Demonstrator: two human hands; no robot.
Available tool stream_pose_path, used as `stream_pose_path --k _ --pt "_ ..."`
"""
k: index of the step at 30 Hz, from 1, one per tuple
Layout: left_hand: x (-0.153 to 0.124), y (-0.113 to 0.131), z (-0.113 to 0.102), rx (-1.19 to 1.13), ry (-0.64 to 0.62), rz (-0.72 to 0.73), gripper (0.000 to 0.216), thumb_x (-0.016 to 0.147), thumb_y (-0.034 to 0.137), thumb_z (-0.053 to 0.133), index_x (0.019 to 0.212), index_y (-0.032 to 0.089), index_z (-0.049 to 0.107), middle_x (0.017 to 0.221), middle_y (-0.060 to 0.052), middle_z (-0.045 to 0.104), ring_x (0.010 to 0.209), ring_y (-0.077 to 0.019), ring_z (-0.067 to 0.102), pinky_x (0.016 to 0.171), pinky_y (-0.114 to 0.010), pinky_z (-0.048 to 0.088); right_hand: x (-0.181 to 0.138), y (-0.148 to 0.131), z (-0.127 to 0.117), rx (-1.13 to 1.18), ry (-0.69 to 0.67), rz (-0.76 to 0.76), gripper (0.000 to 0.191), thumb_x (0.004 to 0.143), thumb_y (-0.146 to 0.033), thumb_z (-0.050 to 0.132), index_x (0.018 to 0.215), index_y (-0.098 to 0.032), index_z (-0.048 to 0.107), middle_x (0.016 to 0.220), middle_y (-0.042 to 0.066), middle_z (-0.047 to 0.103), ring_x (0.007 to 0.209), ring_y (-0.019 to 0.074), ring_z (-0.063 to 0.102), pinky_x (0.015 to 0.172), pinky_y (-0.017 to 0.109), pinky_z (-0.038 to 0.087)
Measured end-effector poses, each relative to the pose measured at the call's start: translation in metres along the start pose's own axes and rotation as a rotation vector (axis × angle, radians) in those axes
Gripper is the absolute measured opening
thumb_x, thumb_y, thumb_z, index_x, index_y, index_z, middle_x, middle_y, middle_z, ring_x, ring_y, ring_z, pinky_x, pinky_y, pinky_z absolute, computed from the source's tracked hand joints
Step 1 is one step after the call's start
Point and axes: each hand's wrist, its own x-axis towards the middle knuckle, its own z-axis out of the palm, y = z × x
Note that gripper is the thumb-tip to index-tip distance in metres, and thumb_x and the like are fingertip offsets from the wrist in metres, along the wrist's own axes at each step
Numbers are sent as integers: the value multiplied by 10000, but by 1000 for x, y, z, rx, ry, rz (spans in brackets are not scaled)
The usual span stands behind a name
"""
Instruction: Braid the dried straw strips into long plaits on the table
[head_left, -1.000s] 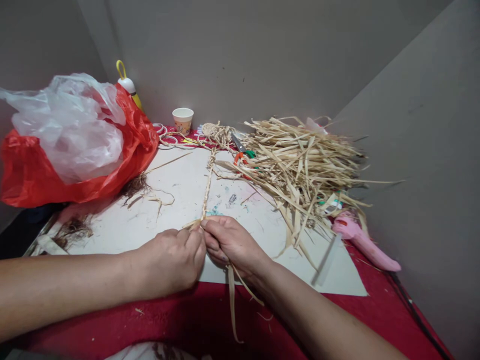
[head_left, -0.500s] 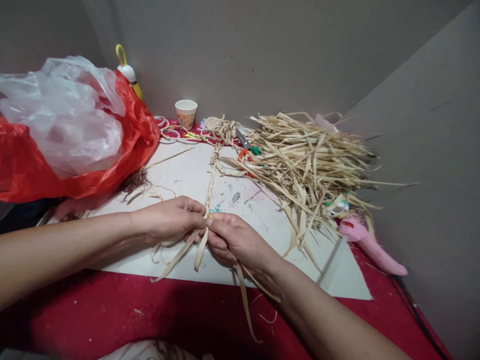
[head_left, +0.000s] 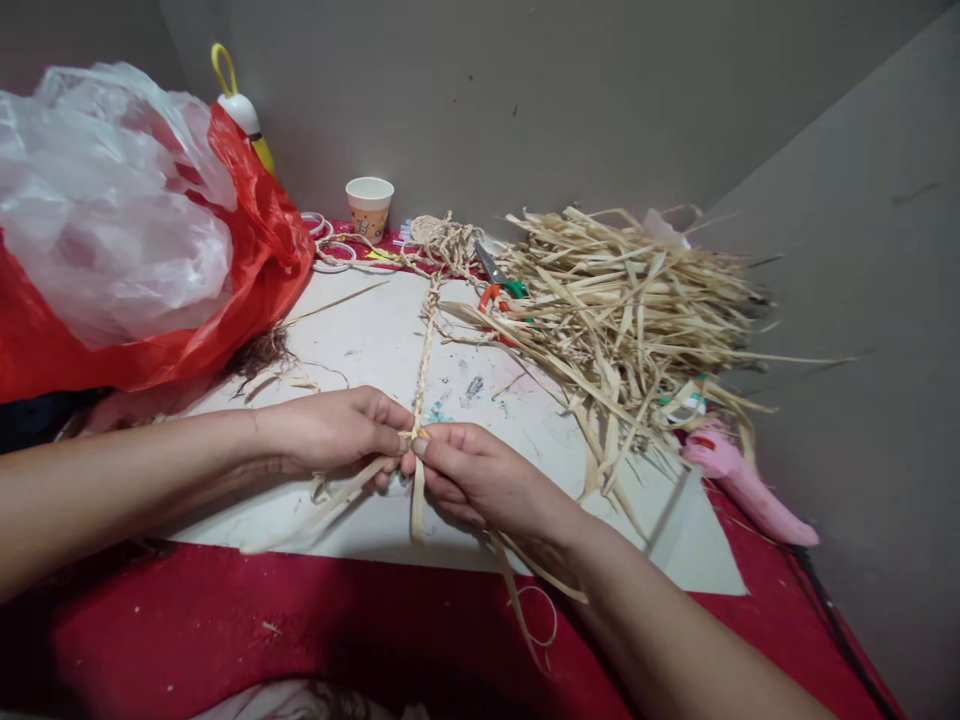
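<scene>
At the dried-leaf braid (head_left: 424, 360)'s six-o'clock end, left hand (head_left: 326, 430) and right hand (head_left: 487, 475) pinch strands (head_left: 418, 505). Slackening fingers could let it unravel.

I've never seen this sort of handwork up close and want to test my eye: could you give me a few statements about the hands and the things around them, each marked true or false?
1. The left hand and right hand pinch pale strips at the near end of a braid. True.
2. The paper cup lies on its side. False: it stands upright.
3. The scissors are in the right hand. False: they lie beside the straw pile.
4. The pink tool is on the right side of the view. True.
5. The red plastic bag is on the right. False: it is on the left.
</scene>
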Motion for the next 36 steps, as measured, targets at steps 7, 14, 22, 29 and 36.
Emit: stream_pose_path --k 7,14,22,29,36 --pt "-1 0 -2 53 62 -43 192 828 240 462 747 128 595 425 82 341 343 -42 216 349 -184 157 0 -1 -1 -55 3 27 234 892 -369 438 779 -172 495 406 -116 292 306 33 165 309 161 135" --pt "1 -1 -3 311 142 17 273 817 229 397 733 136 639 436 65 340 379 -61 241 376 -202 172 -1 -3 -2 -168 27 37 258 895 -385 417 777 -172 503 418 -100 316 324 43 193 327 176 144" --pt "5 4 -11 337 57 12 274 824 302 439 685 143 614 438 64 336 397 -67 202 391 -225 143 0 -7 -3 -466 117 -50 224 877 -276 421 723 -171 546 459 -68 339 396 63 280 401 187 217" --pt "5 1 -13 266 -18 4 265 877 347 434 801 150 593 517 52 426 431 -64 326 416 -191 241 -1 -9 -4 -565 160 -61 223 861 -229 408 701 -172 553 482 -55 376 436 77 316 446 196 266" --pt "7 0 -5 97 55 -35 246 834 290 460 683 142 586 474 73 331 356 -47 182 334 -209 124 -2 -9 -2 -706 180 -149 238 859 -187 378 691 -173 545 568 -29 446 527 99 381 544 217 325"
